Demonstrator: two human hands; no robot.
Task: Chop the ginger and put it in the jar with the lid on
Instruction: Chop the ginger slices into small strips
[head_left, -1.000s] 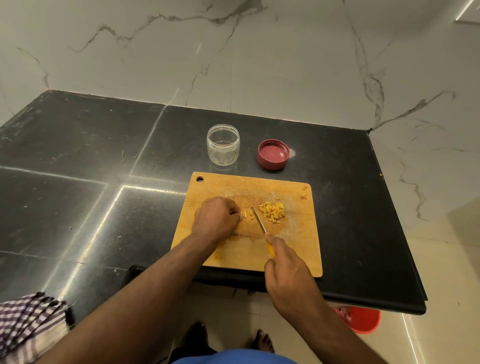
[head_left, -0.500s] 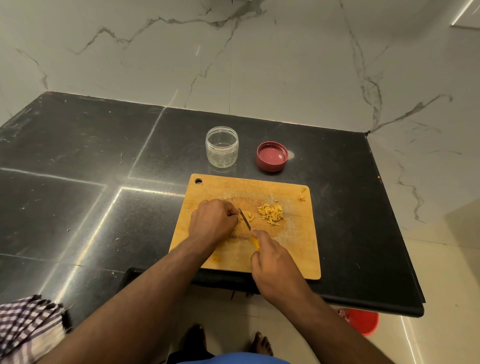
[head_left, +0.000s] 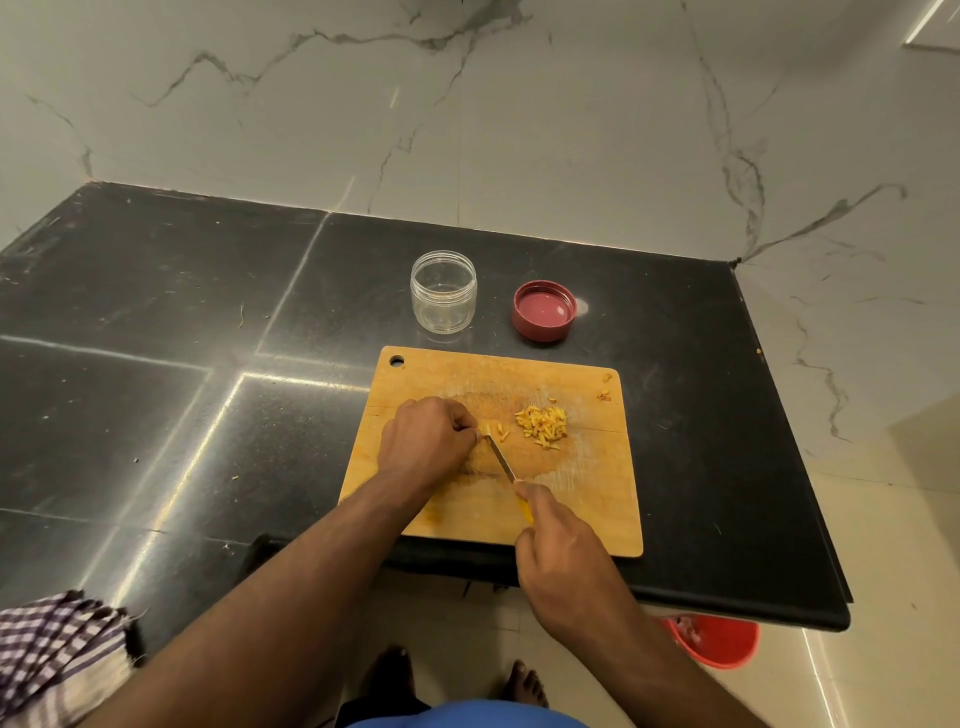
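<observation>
No brand, label or legible writing showed on any item.

Surface: black polished stone counter, pale joint lines crossing it, glare streaks on the left half. White grey-veined marble wall behind and to the right. Beige floor tiles below the counter's right end. Red bucket on the floor under the front right corner. Checked cloth at the front left edge.

Wooden cutting board lay at the counter's front edge, hanging hole at its far left corner. Clear jar, open and empty, stood just beyond the board's far edge. Red lid lay beside it to the right, inner side up, apart from the jar.

Chopped ginger was heaped near the board's centre right; a few loose bits lay between the heap and the left hand.

Left hand: fingers curled tight, knuckles up, pressed to the board at the blade's tip. Could not tell what was held beneath them.

Right hand: fingers wrapped round the yellow handle of the knife, forefinger extended toward the blade. Blade tip was angled toward the left hand's fingertips.
</observation>
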